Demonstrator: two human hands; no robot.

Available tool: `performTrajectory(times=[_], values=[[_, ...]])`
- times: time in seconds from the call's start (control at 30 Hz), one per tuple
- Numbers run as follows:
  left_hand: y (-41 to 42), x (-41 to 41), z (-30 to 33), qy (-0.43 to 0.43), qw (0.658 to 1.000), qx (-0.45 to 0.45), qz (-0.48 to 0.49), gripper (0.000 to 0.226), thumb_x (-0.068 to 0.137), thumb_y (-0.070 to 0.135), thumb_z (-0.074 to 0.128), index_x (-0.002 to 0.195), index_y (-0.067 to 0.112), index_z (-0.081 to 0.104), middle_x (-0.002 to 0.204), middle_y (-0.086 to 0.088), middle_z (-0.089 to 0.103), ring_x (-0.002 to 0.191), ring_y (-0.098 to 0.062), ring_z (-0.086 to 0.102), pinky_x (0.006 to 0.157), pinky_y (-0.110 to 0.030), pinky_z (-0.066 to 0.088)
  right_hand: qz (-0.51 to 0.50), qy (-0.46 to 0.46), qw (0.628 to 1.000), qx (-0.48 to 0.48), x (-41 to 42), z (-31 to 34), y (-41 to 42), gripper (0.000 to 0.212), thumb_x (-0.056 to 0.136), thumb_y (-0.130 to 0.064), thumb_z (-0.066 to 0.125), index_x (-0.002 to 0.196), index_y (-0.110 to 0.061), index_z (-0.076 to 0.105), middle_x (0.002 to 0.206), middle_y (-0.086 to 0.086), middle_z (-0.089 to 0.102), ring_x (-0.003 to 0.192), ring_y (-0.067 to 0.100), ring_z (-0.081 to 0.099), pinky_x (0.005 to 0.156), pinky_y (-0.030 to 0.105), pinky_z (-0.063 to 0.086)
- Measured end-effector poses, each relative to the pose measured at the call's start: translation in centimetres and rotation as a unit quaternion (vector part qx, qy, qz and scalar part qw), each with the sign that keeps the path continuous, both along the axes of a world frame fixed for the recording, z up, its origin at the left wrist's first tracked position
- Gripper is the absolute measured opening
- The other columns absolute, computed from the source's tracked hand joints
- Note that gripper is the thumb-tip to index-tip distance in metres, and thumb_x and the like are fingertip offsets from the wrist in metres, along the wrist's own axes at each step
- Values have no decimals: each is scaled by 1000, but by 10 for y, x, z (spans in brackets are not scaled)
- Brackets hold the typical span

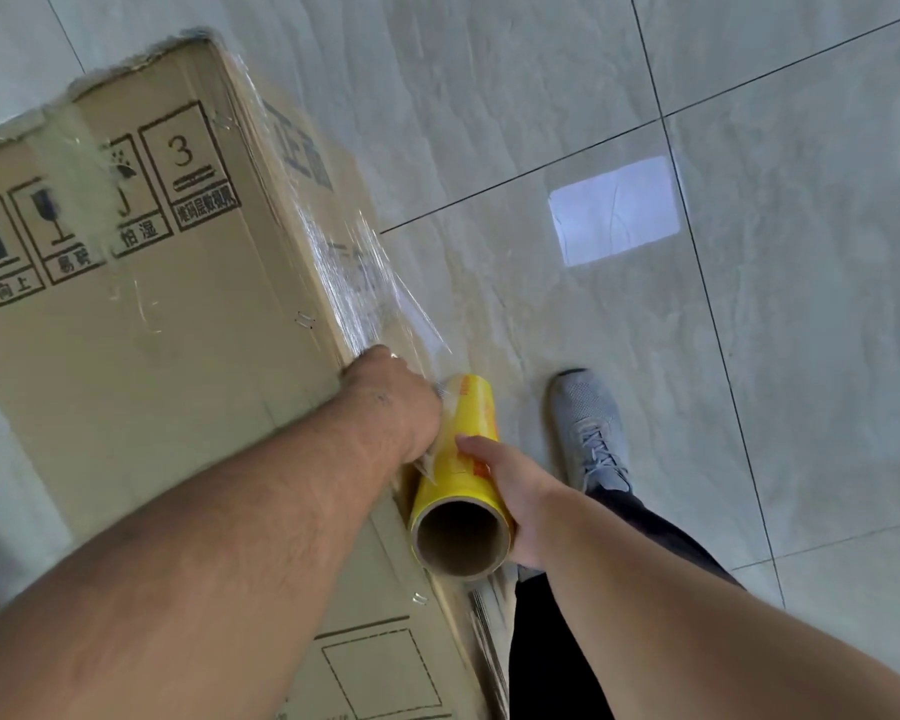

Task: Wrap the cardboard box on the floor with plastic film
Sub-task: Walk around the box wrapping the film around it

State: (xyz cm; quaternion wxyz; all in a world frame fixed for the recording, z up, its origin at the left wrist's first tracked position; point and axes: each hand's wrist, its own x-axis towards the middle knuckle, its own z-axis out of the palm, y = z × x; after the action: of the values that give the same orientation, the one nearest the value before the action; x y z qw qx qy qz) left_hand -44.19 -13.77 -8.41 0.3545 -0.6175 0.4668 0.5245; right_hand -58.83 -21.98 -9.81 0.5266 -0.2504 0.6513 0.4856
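Note:
A large brown cardboard box (pixel 141 314) with black handling symbols lies on the tiled floor at the left. Clear plastic film (pixel 354 272) clings wrinkled to its right side and runs down to a yellow film roll (pixel 463 470) with a cardboard core. My right hand (pixel 510 491) grips that roll from the right, its open end toward me. My left hand (pixel 391 402) sits at the box's right edge beside the roll, fingers curled over the edge onto the film; the fingertips are hidden.
Grey marble-look floor tiles (pixel 645 381) with dark grout lines spread to the right. A bright rectangular light reflection (pixel 614 210) lies on the floor. My grey sneaker (pixel 588 428) and dark trouser leg stand just right of the roll.

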Motion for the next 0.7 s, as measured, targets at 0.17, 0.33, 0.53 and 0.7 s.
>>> performTrajectory(times=[0.17,0.33,0.53,0.7], values=[[-2,-8,0,-5,999,9,38,43,100,33,46,141,30,58,141,4,60,132,-25,50,113,-50,32,19,-14,1000,-7,0,4,-4,94,57,-64,91,135,-22,59,106,21,81,82,39,83,84,59,66],[-5,-10,4,-6,998,7,59,40,99,36,49,138,33,59,140,6,60,133,-24,49,112,-50,31,72,-32,997,-6,8,16,-20,86,74,-63,84,141,-21,50,113,21,76,90,39,81,87,59,65],[-5,-11,6,-4,997,-3,80,40,100,37,49,138,35,59,143,5,59,138,-24,46,118,-53,25,119,-64,991,-19,7,19,-31,93,67,-62,87,144,-21,54,114,22,76,91,40,81,87,63,64],[-2,-12,2,-7,995,-19,97,41,98,37,47,137,36,61,143,7,60,138,-23,46,120,-54,20,310,-149,939,-14,14,28,-46,100,84,-58,79,162,-22,29,131,13,59,108,33,64,91,40,51]])
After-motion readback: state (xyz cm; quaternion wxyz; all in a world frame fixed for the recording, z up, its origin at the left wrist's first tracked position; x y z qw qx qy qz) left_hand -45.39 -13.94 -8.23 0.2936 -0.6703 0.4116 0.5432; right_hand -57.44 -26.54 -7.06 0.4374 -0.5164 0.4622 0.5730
